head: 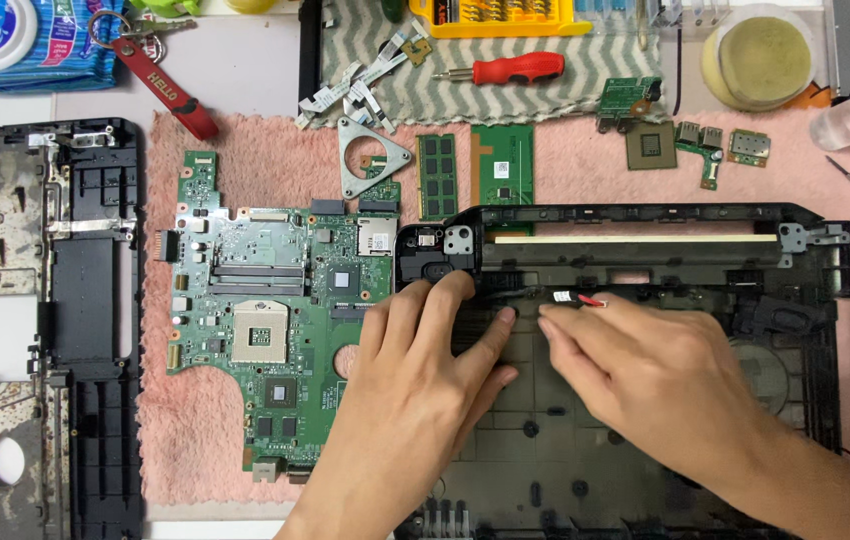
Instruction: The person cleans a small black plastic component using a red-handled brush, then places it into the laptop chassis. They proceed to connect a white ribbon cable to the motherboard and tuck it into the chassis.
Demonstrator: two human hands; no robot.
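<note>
A black plastic laptop bottom case (pixel 825 300) lies open on the pink towel at the right. My left hand (pixel 415 380) rests on its upper left part, fingers spread, the index finger near the corner hinge bracket (pixel 458 240). My right hand (pixel 645 370) reaches in from the right. Its fingertips pinch a thin cable with a small white connector (pixel 565 297) and a red wire inside the case. A green motherboard (pixel 265 320) lies flat just left of the case, partly under my left hand.
A second black case part (pixel 85 300) lies at the far left. Memory modules (pixel 437 175), small green boards (pixel 702 145), a metal bracket (pixel 370 155), ribbon cables, a red-handled screwdriver (pixel 515 68), a yellow bit set and a round tub (pixel 757 60) lie along the back.
</note>
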